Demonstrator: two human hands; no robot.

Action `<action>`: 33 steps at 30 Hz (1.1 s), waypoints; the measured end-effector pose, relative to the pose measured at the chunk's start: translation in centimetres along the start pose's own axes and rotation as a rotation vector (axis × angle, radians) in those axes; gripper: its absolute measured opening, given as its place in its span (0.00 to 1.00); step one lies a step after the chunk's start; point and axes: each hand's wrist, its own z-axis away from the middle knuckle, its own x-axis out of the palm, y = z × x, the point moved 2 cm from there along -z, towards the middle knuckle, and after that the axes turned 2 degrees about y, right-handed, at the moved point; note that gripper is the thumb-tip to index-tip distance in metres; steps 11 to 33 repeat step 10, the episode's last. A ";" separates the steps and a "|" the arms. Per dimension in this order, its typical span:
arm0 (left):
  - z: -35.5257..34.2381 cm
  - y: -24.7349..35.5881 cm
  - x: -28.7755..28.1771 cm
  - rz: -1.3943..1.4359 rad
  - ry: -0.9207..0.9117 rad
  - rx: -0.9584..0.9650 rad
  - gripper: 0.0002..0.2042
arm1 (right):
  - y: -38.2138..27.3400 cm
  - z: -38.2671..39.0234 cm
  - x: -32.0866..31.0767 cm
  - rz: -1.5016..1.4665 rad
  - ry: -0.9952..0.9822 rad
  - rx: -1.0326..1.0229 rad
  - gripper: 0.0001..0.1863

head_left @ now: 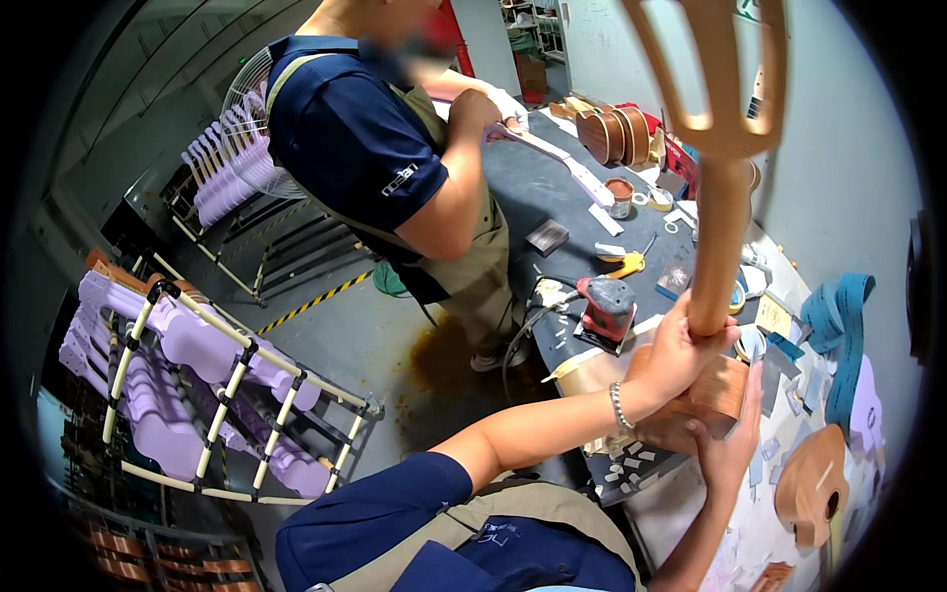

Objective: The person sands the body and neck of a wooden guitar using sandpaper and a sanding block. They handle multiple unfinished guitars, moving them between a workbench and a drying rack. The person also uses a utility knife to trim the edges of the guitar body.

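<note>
An unstrung wooden ukulele (pixel 719 232) stands upright before me, its slotted headstock rising toward the top edge. My left hand (pixel 679 363) is wrapped round the lower neck, just above the body. Below it, my right hand (pixel 728 449) grips the side of the reddish-brown body, thumb and fingers apart along the wood. Part of the body is hidden behind my left wrist and hand. Nearest to the instrument on the dark bench (pixel 533 212) is a red and grey power sander (pixel 606 311) with a hose.
Across the bench a co-worker (pixel 380 148) holds a lilac-painted neck (pixel 552 153). Wooden bodies (pixel 617 135), a yellow-handled tool (pixel 629 263) and tape rolls lie about. A bare guitar body (pixel 811 483) rests at right. Racks of lilac instruments (pixel 197 370) stand left.
</note>
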 end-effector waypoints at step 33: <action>-0.6 -2.3 1.8 0.180 -0.092 0.007 0.25 | -5.7 1.6 -0.6 0.384 -0.189 -0.119 0.48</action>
